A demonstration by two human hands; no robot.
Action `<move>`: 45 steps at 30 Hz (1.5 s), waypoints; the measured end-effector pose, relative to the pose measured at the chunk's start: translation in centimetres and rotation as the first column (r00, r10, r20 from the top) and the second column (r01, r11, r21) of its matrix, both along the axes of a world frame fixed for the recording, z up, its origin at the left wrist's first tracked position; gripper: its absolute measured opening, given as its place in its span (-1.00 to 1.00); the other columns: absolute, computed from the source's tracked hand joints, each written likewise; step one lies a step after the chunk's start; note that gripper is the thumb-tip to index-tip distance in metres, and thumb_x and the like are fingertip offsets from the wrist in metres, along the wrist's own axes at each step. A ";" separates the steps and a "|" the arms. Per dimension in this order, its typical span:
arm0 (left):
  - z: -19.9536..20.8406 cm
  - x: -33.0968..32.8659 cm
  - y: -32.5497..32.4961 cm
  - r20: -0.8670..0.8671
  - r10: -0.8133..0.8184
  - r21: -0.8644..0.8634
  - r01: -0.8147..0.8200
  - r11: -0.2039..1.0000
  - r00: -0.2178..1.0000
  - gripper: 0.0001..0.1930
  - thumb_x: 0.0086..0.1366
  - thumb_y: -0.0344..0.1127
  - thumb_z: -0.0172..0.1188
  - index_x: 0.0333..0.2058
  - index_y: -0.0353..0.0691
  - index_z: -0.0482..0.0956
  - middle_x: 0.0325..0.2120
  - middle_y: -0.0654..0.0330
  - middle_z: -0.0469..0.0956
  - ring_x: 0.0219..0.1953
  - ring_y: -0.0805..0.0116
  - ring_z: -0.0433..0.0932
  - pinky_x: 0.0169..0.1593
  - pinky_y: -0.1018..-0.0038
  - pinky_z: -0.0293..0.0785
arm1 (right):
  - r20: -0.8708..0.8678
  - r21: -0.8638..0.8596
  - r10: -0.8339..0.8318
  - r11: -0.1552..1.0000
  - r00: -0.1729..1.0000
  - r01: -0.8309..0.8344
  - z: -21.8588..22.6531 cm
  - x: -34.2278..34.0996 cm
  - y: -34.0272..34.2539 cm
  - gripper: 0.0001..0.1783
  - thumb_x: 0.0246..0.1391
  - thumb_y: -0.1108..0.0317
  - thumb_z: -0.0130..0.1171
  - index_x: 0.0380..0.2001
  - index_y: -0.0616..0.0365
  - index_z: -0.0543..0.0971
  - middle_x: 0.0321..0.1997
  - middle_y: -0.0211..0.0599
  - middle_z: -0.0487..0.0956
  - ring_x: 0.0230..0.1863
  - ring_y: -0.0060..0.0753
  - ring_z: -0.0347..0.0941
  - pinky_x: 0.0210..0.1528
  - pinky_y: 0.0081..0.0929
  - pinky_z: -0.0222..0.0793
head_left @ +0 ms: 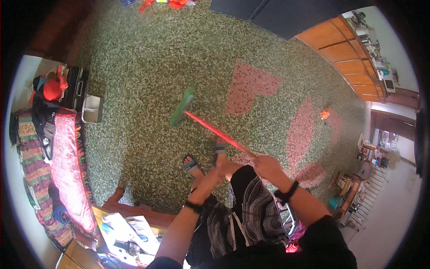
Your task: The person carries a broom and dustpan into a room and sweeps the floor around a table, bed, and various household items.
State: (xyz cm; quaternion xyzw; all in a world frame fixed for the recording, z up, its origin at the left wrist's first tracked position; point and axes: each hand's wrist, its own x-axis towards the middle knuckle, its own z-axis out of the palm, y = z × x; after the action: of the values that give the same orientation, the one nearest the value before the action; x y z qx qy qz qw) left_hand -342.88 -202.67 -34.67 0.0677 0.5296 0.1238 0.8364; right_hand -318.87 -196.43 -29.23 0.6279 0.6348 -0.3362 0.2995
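My right hand (268, 169) is closed round the upper end of a red broom handle (219, 133), in front of my right knee. The handle slants away to the left, down to a green broom head (182, 107) on the speckled floor; the head is smeared by motion. My left hand (209, 181) is off the handle, in front of my legs and near my sandalled feet (191, 164). Its fingers blend with the skin of the leg behind, so I cannot make out whether they are closed.
The green speckled floor (148, 80) has pink inlaid shapes (251, 87). On the left stand a cloth-covered seat (67, 166) and a pale open box (92, 109). A low table with papers (130, 233) is close at left. Wooden cabinets (342, 49) line the far right; an orange object (324, 114) lies on the floor.
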 end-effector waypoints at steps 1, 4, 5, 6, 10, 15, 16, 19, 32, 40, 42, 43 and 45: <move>0.2 2.0 2.2 0.158 0.142 -0.042 -0.137 0.990 0.977 -0.35 0.32 0.18 -0.18 0.00 -0.39 0.32 -0.13 -0.01 0.42 -0.01 0.16 0.40 0.04 0.26 0.34 | -0.077 0.006 0.100 0.995 0.992 -0.100 -1.7 -0.7 -0.2 -0.62 0.15 0.17 -0.15 -0.42 0.23 0.55 -0.48 0.01 0.55 -0.37 0.04 0.51 -0.34 -0.10 0.43; -3.6 5.3 4.7 0.219 0.397 -0.086 -0.387 0.918 0.891 -0.47 0.37 0.09 -0.22 -0.16 -0.36 0.36 -0.22 0.01 0.43 -0.10 0.22 0.42 -0.02 0.27 0.39 | -0.037 0.094 0.123 0.988 0.992 -0.119 -4.1 -5.2 0.4 -0.65 0.15 0.18 -0.14 -0.31 0.22 0.52 -0.43 -0.05 0.57 -0.36 -0.02 0.54 -0.37 -0.16 0.46; -5.6 6.2 5.1 0.173 0.492 -0.064 -0.489 0.870 0.853 -0.54 0.40 0.03 -0.25 -0.25 -0.33 0.37 -0.27 0.03 0.44 -0.16 0.26 0.44 -0.07 0.28 0.42 | -0.056 0.091 0.132 0.988 0.990 -0.127 -4.1 -5.9 1.0 -0.65 0.15 0.18 -0.14 -0.31 0.22 0.52 -0.43 -0.05 0.57 -0.36 -0.02 0.54 -0.37 -0.16 0.46; -6.8 7.5 5.5 0.160 0.497 -0.075 -0.491 0.868 0.853 -0.54 0.40 0.03 -0.25 -0.25 -0.33 0.37 -0.27 0.03 0.44 -0.16 0.26 0.44 -0.07 0.28 0.42 | -0.078 0.115 0.242 0.966 0.967 -0.232 -3.5 -5.7 1.5 -0.66 0.15 0.19 -0.14 -0.30 0.23 0.51 -0.41 -0.06 0.58 -0.35 -0.02 0.54 -0.36 -0.15 0.46; -10.7 15.4 8.2 0.049 0.545 -0.245 -0.519 0.819 0.837 -0.64 0.41 -0.16 -0.24 -0.33 -0.35 0.40 -0.41 0.11 0.46 -0.36 0.28 0.46 -0.32 0.38 0.40 | 0.020 -0.069 0.166 0.984 0.986 -0.164 -5.6 0.6 4.5 -0.65 0.13 0.20 -0.12 -0.25 0.26 0.51 -0.30 -0.02 0.58 -0.25 -0.02 0.54 -0.27 -0.16 0.47; -9.6 32.1 10.1 0.159 0.482 -0.348 -0.408 0.844 0.861 -0.75 0.40 -0.22 -0.18 -0.33 -0.32 0.29 -0.49 0.08 0.43 -0.54 0.27 0.39 -0.48 0.41 0.38 | 0.220 -0.218 0.025 0.976 0.975 0.024 -4.2 16.6 6.7 -0.70 0.07 0.16 -0.05 -0.24 -0.01 0.59 -0.29 -0.15 0.60 -0.23 -0.05 0.53 -0.22 -0.16 0.46; -9.8 34.8 10.3 0.202 0.534 -0.423 -0.419 0.804 0.821 -0.76 0.40 -0.23 -0.18 -0.34 -0.31 0.29 -0.48 0.08 0.42 -0.51 0.26 0.40 -0.45 0.41 0.39 | 0.066 -0.064 0.008 0.998 0.998 -0.004 -1.7 18.6 7.5 -0.71 0.11 0.14 -0.09 -0.17 -0.17 0.57 -0.34 -0.11 0.59 -0.28 -0.01 0.52 -0.27 -0.13 0.44; -7.8 42.7 10.0 0.360 0.539 -0.445 -0.367 0.817 0.762 -0.78 0.41 -0.27 -0.21 -0.33 -0.30 0.30 -0.38 0.02 0.45 -0.39 0.21 0.44 -0.28 0.33 0.44 | 0.127 -0.038 0.096 0.995 0.987 -0.092 1.5 26.6 7.7 -0.68 0.15 0.07 -0.14 -0.11 -0.27 0.54 -0.43 -0.12 0.56 -0.37 0.02 0.50 -0.34 -0.08 0.41; -8.8 33.7 14.4 -0.058 0.799 -0.074 -0.800 0.595 0.599 -0.80 0.30 -0.36 -0.22 -0.44 -0.29 0.34 -0.53 0.16 0.40 -0.47 0.38 0.37 -0.37 0.46 0.35 | -0.288 0.162 -0.034 0.983 0.957 0.083 -6.7 17.9 9.9 -0.75 -0.02 0.25 -0.01 -0.31 0.00 0.60 -0.45 -0.17 0.60 -0.40 -0.08 0.55 -0.44 -0.15 0.45; -16.4 34.2 12.1 0.091 0.527 -0.098 -0.519 0.849 0.845 -0.72 0.36 -0.23 -0.21 -0.48 -0.26 0.31 -0.59 0.16 0.37 -0.53 0.32 0.34 -0.42 0.43 0.32 | -0.111 -0.048 -0.158 0.987 0.981 0.153 -0.9 16.7 13.7 -0.80 -0.16 0.32 0.09 -0.44 0.14 0.60 -0.42 -0.03 0.59 -0.34 0.01 0.55 -0.31 -0.14 0.47; -8.3 43.2 14.0 0.154 0.535 -0.239 -0.494 0.836 0.830 -0.73 0.36 -0.21 -0.20 -0.45 -0.25 0.32 -0.59 0.15 0.37 -0.53 0.29 0.39 -0.43 0.38 0.34 | 0.107 -0.047 -0.110 0.992 0.988 0.115 -0.2 24.7 11.8 -0.81 -0.14 0.37 0.05 -0.43 0.15 0.59 -0.43 0.00 0.58 -0.38 0.02 0.54 -0.33 -0.11 0.46; -7.5 43.7 13.8 0.256 0.573 -0.232 -0.526 0.818 0.778 -0.70 0.37 -0.19 -0.22 -0.44 -0.26 0.34 -0.59 0.10 0.40 -0.52 0.24 0.43 -0.42 0.31 0.37 | 0.061 0.029 -0.123 0.992 0.990 0.122 1.6 25.0 12.0 -0.81 -0.11 0.36 0.03 -0.42 0.15 0.59 -0.44 0.00 0.58 -0.38 0.03 0.53 -0.32 -0.12 0.46; -5.0 44.6 14.1 0.323 0.572 -0.280 -0.501 0.819 0.754 -0.72 0.38 -0.20 -0.23 -0.43 -0.24 0.32 -0.58 0.14 0.40 -0.49 0.25 0.43 -0.40 0.35 0.36 | 0.146 -0.022 -0.083 0.996 0.986 0.087 5.1 25.3 12.4 -0.77 -0.06 0.31 0.02 -0.41 0.21 0.57 -0.46 0.04 0.57 -0.38 0.05 0.54 -0.29 -0.12 0.47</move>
State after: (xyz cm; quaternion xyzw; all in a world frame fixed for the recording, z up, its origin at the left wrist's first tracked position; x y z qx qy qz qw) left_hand -298.25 -188.61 -39.64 -0.1880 0.3566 0.3227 0.8564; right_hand -293.53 -184.01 -24.18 0.6730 0.5790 -0.3111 0.3392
